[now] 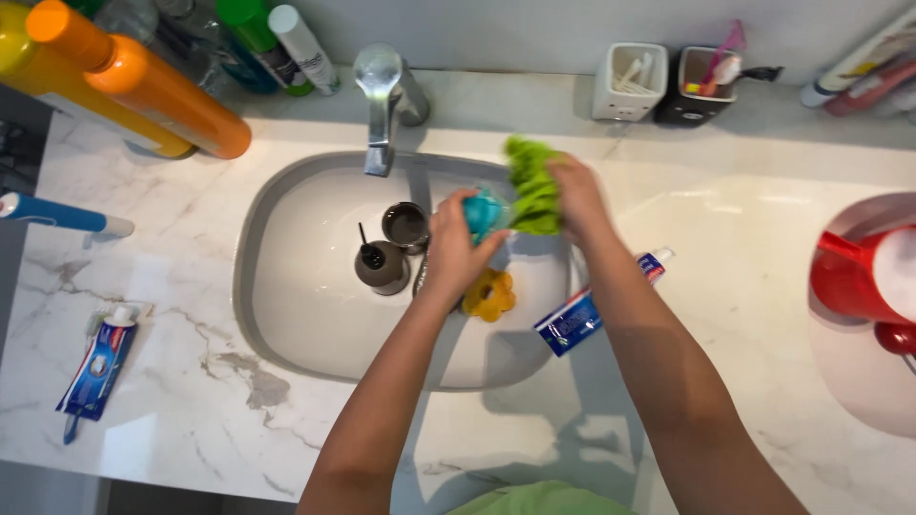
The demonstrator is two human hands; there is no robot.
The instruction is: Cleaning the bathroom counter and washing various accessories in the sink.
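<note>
Left hand (456, 250) wrapped round half-hidden teal object (483, 212), right hand (575, 195) clutching blurred green cloth (532, 186), over sink (250, 286)

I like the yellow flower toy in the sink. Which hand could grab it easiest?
Probably the left hand: it holds a teal cup just above the yellow flower. The right hand grips a green cloth, farther away.

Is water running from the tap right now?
No, no stream falls from the chrome faucet into the sink, while the left hand holds a teal object against the right hand's green cloth.
</note>
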